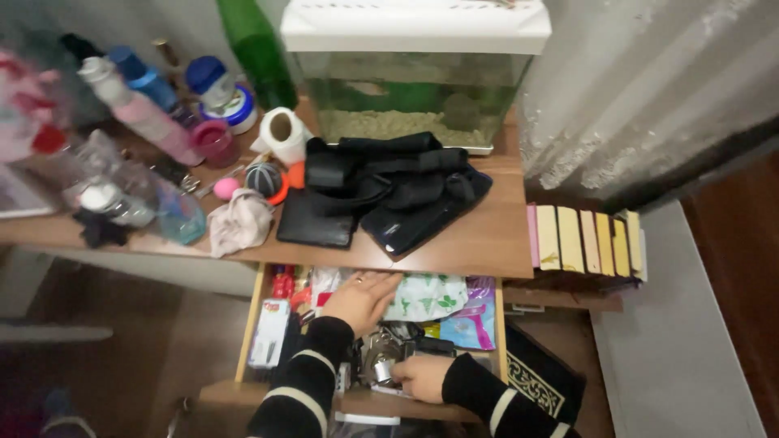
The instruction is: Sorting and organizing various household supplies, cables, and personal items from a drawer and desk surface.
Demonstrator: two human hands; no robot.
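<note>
Left hand: left hand (359, 298) lay flat in the open drawer (247, 324), fingers together and stretched, palm down on a white packet with green leaf print (426, 296); it pinched nothing that I could see.
Right hand: right hand (422, 377) was at the front of the drawer, fingers curled around a small shiny metal object (383, 370); the grip looked closed, but the fingertips were hidden.
Metal object: it sat near the front edge of the drawer, among dark cables and small items, just beside the right hand.
Handling of metal object: I judged it hard, stiff and a little heavy for its size, with a smooth surface that could slip; better to take it by the sides with the whole fingers, not by the tips.
Handling of packet: it looked soft, light and thin, and would bend if lifted by 1 corner.
Drawer content: a purple and blue packet (471, 320) lay at the right, a white box (269, 332) at the left.
Table top: a black wallet (315, 221), black straps (389, 174), a paper roll (284, 130) and a fish tank (410, 89) stood above the drawer.
</note>
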